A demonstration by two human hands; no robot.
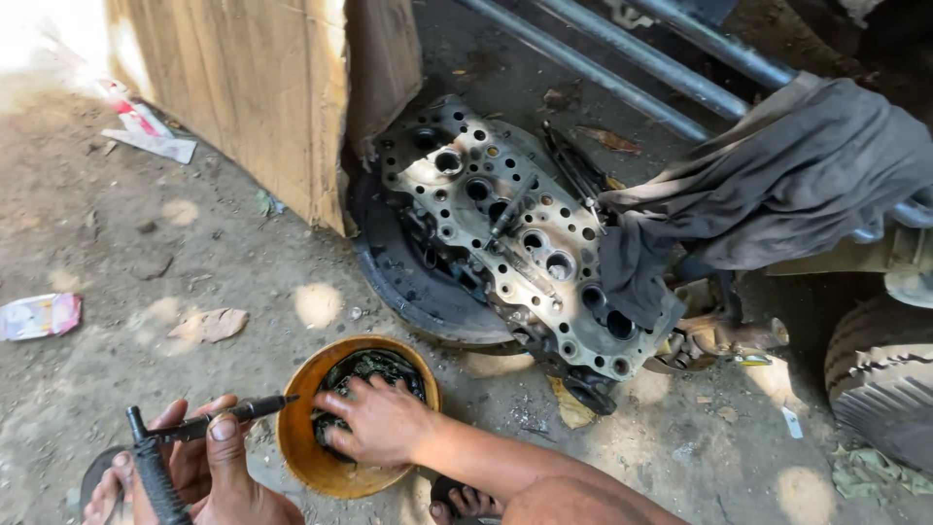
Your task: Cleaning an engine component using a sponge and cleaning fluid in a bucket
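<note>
We see the left hand (209, 467) closed around a dark tool (194, 430), its slim tip lying level toward an orange bowl (301, 457) on the dirt floor (146, 262). The right hand (381, 423) dips into the bowl's black contents, fingers (340, 403) curled; whether they hold anything, we cannot tell. An oily grip may let the tool slip, and a nudge at the rim may tip the bowl. A cylinder head (505, 233) lies just beyond.
</note>
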